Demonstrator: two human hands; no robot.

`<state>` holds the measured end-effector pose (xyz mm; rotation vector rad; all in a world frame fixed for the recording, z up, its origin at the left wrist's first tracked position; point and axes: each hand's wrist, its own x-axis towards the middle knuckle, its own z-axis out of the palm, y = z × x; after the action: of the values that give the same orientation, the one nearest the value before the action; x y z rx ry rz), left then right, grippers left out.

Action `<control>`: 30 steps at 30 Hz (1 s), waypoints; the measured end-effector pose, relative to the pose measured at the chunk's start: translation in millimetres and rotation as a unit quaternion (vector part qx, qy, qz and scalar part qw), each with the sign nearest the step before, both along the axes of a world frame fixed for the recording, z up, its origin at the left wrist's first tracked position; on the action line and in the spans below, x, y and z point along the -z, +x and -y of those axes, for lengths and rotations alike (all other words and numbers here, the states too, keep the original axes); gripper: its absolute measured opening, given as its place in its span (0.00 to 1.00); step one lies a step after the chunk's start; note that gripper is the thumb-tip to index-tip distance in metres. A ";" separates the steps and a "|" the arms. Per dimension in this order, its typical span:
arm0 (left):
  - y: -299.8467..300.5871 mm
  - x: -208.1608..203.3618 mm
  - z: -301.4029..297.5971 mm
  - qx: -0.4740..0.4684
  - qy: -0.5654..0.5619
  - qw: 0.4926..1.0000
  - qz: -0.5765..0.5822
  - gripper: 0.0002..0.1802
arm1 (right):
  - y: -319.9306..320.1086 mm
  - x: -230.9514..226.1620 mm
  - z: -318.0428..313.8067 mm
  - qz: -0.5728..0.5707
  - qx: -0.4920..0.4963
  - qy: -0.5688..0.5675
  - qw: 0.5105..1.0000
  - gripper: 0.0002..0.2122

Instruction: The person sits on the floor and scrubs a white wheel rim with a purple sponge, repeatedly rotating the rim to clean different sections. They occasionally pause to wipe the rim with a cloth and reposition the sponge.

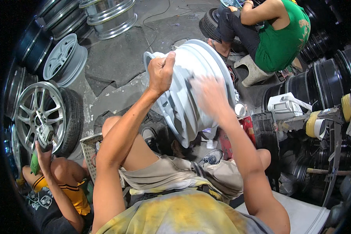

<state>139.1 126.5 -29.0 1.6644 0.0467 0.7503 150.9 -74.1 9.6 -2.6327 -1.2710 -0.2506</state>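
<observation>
A pale grey-white wheel rim (189, 97) stands tilted in front of my knees, its barrel facing me. My left hand (162, 72) is closed over the rim's left edge, thumb pointing up. Against the barrel, near the middle of the rim, lies my right hand (211, 95), smeared by motion. A small dark patch shows at its fingertips; I cannot make out what it is, or whether the fingers hold it.
At left, a person's hand holds a tool against a silver alloy wheel with a tyre (72, 121). A person in green sits on a stool (253, 70) at upper right. Stacked rims (109, 17) line the back left; dark rims (319, 84) stand right. A can (240, 109) is beside my rim.
</observation>
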 end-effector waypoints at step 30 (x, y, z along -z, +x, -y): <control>-8.1 -2.4 15.1 0.066 -0.073 0.995 0.026 0.26 | 22.1 15.2 28.9 0.182 -0.035 0.134 0.973 0.15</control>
<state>131.0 111.4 -26.6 1.4937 -0.0445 0.6733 173.0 -102.9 -5.6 -2.3742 -1.3196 -0.8638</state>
